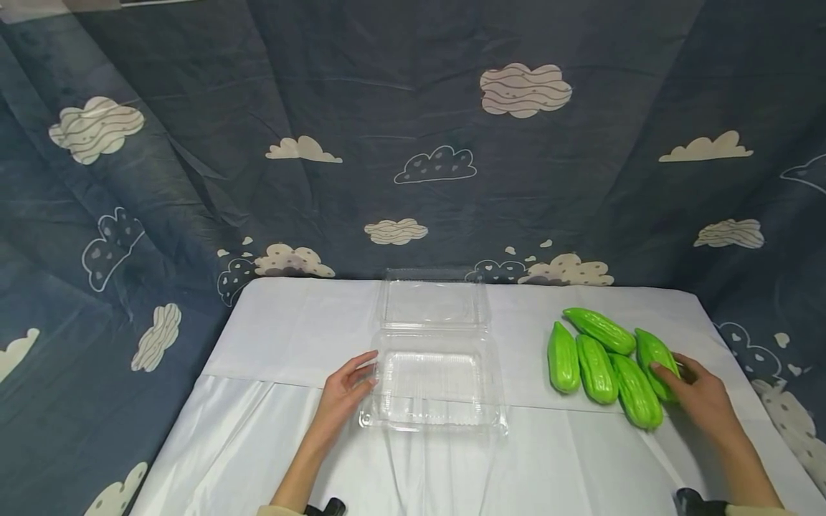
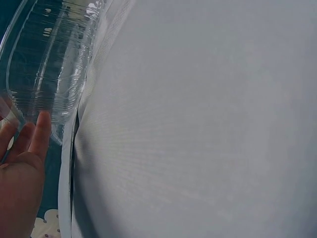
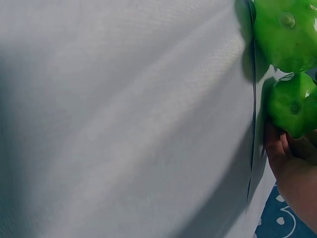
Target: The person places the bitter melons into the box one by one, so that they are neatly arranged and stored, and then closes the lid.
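Note:
A clear plastic clamshell box (image 1: 429,423) lies opened on the table in the head view, its lid (image 1: 434,326) folded back away from me. My left hand (image 1: 348,394) is at the box's left side, loosely bent fingers and thumb right at the rim; the left wrist view also shows its fingertips against the ridged clear wall (image 2: 44,74). On the right, several glossy green bitter melons lie bunched together. My right hand (image 1: 700,394) holds the rightmost bitter melon (image 1: 653,351), thumb over its near side and fingers along its right. In the right wrist view, its rounded end (image 3: 294,104) shows above the fingers.
The other bitter melons (image 1: 600,330) lie just left of the held one, close against each other. A white cloth (image 1: 290,322) covers the table. Behind and at both sides hangs a dark blue curtain (image 1: 361,93) with cloud prints.

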